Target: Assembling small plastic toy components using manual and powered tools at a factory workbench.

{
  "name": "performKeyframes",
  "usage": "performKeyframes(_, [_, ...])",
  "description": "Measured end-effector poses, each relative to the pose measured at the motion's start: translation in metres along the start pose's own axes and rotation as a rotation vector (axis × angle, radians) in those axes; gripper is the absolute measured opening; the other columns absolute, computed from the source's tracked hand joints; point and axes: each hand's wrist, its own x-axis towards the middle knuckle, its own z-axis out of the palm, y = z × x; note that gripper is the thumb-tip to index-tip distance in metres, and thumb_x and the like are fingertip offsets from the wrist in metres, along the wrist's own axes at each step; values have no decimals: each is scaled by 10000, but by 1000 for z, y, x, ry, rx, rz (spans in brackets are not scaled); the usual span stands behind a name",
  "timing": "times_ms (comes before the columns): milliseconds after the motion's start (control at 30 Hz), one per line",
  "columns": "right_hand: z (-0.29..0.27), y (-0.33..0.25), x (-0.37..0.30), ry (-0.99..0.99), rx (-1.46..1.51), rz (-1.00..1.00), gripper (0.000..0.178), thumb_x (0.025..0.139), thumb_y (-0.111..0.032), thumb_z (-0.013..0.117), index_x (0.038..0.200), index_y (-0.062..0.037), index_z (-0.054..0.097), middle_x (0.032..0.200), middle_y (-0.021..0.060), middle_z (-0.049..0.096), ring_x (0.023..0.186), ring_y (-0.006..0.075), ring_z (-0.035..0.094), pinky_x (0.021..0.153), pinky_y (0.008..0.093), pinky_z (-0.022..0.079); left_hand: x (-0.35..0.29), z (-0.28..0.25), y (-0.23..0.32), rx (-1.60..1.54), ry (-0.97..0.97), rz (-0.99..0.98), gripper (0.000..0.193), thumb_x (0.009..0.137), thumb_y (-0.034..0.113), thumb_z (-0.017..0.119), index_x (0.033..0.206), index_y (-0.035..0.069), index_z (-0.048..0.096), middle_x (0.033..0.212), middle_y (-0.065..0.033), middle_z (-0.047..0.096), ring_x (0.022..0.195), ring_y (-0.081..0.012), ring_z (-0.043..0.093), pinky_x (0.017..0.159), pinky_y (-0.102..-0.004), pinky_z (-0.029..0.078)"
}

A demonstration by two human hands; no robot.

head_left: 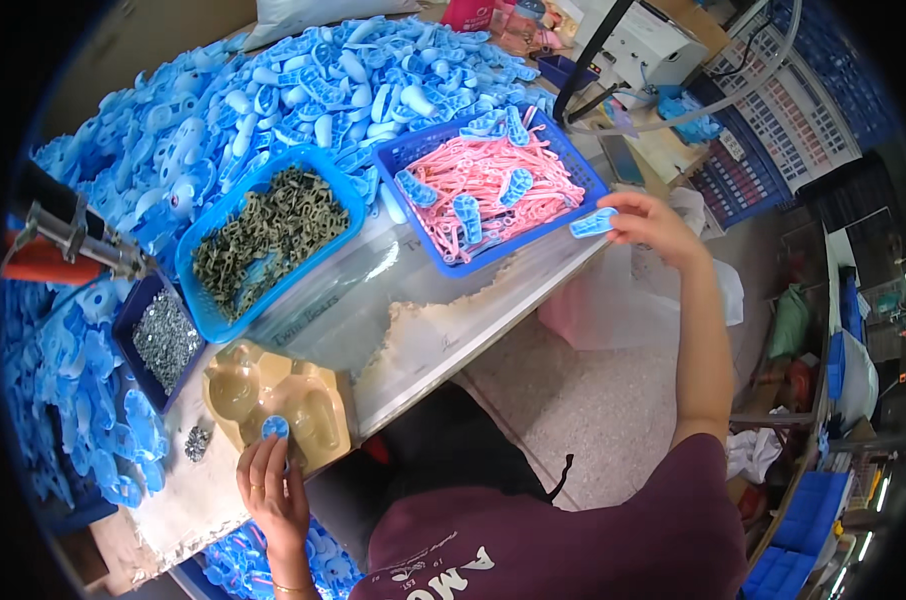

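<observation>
Out at the right, past the corner of a blue-purple basket (453, 268), my right hand (658, 228) pinches a small light-blue ribbed plastic part (593, 223) between thumb and fingers. My left hand (276, 492) is at the near edge of a tan moulded fixture (318, 395) with rounded hollows. Its fingers close on another blue plastic part (275, 427), mostly hidden by the fingers. Pink plastic strips (493, 175) fill the basket, with several blue ribbed parts lying on top.
A blue basket of dark metal pieces (268, 240) and a purple bin of small silvery parts (165, 340) stand left of the basket. Loose metal bits (198, 442) lie by the fixture. Blue plastic shells (303, 85) heap behind. A metal tool (88, 240) juts in at left.
</observation>
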Motion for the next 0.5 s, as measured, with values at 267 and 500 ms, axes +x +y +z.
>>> performKeyframes(267, [-89, 14, 4, 204, -62, 166, 353, 941, -98, 683, 1280, -9, 637, 1012, 35, 693, 854, 86, 672, 774, 218, 566, 3, -2, 7, 5, -23, -38, 345, 886, -46, 664, 1225, 16, 664, 1252, -144, 671, 1170, -375, 602, 1029, -477, 476])
performKeyframes(500, [-44, -12, 19, -82, -196, 18, 354, 942, -125, 680, 1292, -77, 665, 1042, -26, 671, 859, 44, 591, 739, 204, 469, 1, -5, 7, 23, -15, -60, 355, 879, -43, 674, 1228, 22, 668, 1251, -142, 673, 1171, -377, 603, 1033, -474, 474])
